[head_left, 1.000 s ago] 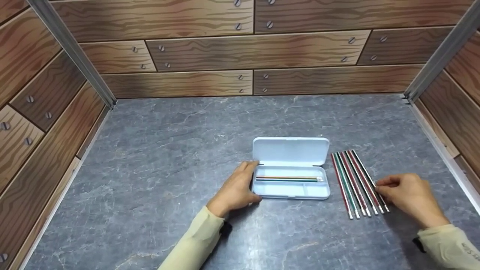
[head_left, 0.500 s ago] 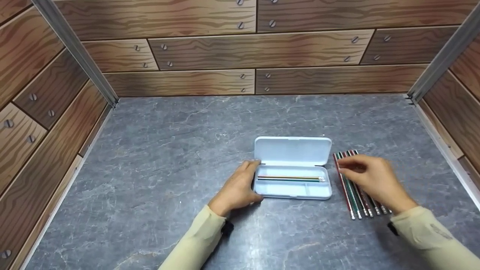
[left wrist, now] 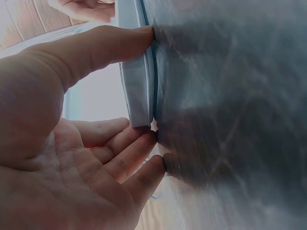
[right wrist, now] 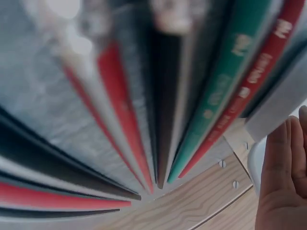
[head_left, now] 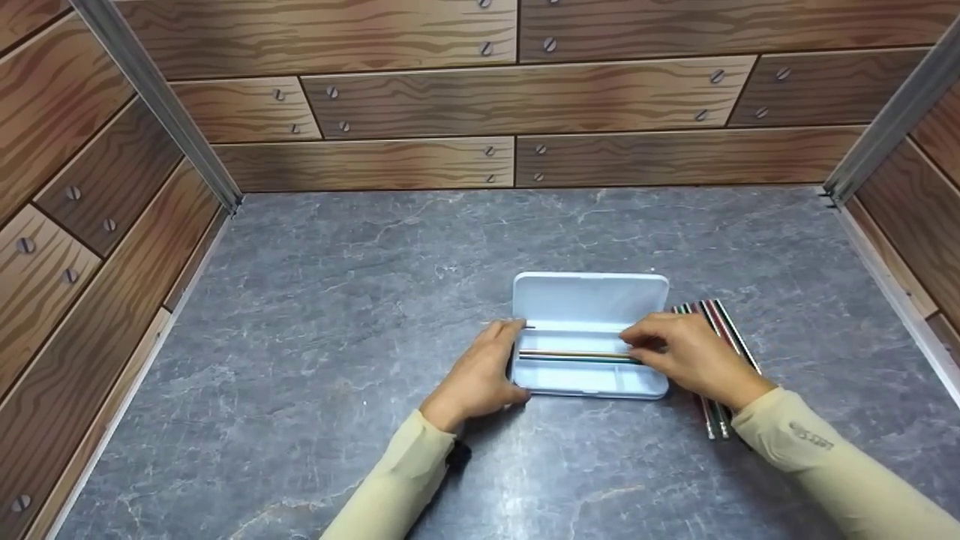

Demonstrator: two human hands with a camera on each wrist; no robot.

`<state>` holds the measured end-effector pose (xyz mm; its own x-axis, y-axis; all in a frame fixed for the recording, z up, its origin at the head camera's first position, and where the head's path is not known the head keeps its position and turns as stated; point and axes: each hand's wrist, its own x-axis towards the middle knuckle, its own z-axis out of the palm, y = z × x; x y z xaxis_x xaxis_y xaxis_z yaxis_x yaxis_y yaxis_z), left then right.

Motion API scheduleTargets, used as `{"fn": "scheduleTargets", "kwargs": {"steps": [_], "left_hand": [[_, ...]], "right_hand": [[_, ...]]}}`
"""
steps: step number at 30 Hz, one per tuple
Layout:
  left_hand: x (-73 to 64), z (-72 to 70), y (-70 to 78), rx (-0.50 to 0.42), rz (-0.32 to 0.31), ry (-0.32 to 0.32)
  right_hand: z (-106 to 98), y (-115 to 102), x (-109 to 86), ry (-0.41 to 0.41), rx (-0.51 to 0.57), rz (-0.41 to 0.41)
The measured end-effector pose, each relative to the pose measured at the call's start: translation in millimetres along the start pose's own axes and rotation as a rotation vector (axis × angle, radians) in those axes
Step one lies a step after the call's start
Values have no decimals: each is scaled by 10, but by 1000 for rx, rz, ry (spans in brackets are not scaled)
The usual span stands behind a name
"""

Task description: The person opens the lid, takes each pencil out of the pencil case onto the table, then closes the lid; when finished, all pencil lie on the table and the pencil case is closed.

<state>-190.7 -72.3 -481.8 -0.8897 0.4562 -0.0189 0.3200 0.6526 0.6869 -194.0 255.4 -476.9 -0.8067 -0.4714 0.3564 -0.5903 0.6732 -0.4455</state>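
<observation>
Just moved from pencils (head_left: 725, 321) to over case (head_left: 566, 379) with right hand (head_left: 694, 356) nearly pinched, contents unclear, shifting work there; steadied by left hand (head_left: 476, 375), gripping case end.

The head camera looks down from above; up close, left wrist shares the case (head_left: 589, 300), right the pencils (right wrist: 216, 100).

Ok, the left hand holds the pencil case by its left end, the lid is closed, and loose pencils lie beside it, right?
No: the head view shows the lid open, not closed. The left hand does hold the pencil case by its left end, loose pencils beside it.
</observation>
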Motion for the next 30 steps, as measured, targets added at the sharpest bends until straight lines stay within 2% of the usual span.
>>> {"fn": "scheduleTargets", "kwargs": {"steps": [5,12,15,22,30], "left_hand": [[3,-1,3,1,-1,-1],[8,8,-9,2,-6,-2],[6,10,-12,3,-1,-3],[-11,22,-51,12,66,25],[8,22,-18,13,11,5]], "right_hand": [[18,10,8,-50,-64,-46],[27,-6,63,-93,-97,-120],[17,-20,78,-121,-95,-92],[-1,-63,111,-168,-80,-16],[10,-79,122,-162,-69,-22]]}}
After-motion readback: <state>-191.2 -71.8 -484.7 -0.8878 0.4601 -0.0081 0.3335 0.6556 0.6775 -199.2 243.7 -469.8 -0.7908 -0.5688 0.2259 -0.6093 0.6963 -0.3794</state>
